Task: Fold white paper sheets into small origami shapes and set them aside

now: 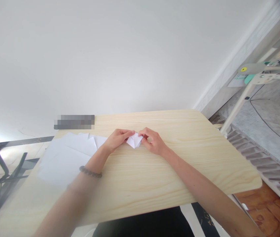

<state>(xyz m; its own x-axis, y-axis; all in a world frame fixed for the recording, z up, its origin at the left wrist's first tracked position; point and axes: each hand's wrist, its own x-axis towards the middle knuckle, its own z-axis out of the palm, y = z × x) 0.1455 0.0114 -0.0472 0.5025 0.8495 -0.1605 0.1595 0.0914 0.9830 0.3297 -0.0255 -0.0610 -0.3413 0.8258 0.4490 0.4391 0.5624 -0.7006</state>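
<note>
Pinching folded paper [134,141] with left hand [116,139] and right hand [152,141], both closed on it; uneven pressure could skew the crease.

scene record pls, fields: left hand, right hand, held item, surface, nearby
left hand: left hand pinches the left side of the folded paper, bead bracelet on the wrist
right hand: right hand pinches its right side
held item: small white folded paper, low over the table
surface: light wooden table
nearby: loose white sheets left of the hands
</note>
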